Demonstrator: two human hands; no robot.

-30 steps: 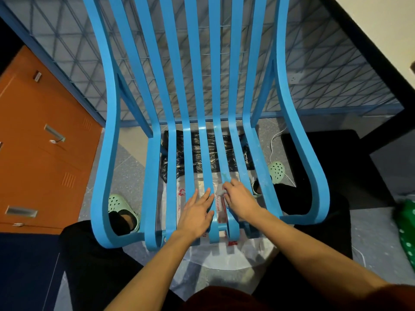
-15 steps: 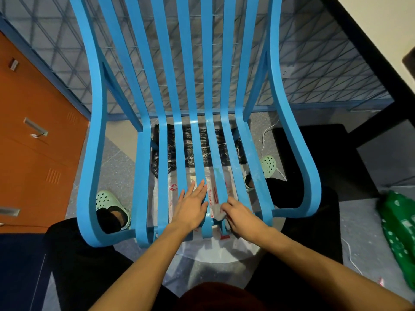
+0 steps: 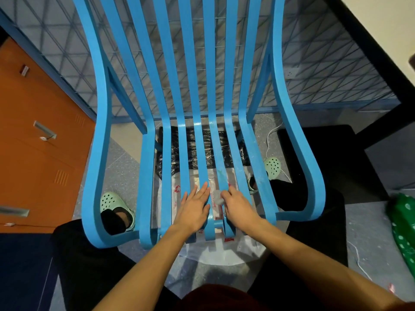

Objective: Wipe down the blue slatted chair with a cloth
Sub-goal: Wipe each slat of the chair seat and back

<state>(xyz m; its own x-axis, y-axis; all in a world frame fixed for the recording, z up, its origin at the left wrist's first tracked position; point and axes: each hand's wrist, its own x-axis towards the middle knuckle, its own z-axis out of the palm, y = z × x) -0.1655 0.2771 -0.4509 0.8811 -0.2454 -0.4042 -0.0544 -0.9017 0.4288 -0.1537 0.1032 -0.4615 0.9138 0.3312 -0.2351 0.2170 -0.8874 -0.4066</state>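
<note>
Cloth (image 3: 217, 197), small and grey, sits bunched under my right hand (image 3: 238, 206), fingers curled round it, pressed onto a seat slat (image 3: 221, 171) of the blue slatted chair (image 3: 103, 131) near its front edge. Left hand (image 3: 194, 206) lies flat and spread across the neighbouring slats, just beside the cloth, bracing. Slats run lengthwise straight away from me toward the backrest, so the next stroke, I reckon, goes forward along that line, right hand leading since it's the one on the cloth. Plastic bags (image 3: 224, 254) lie on the floor (image 3: 125, 158) beneath the seat.
</note>
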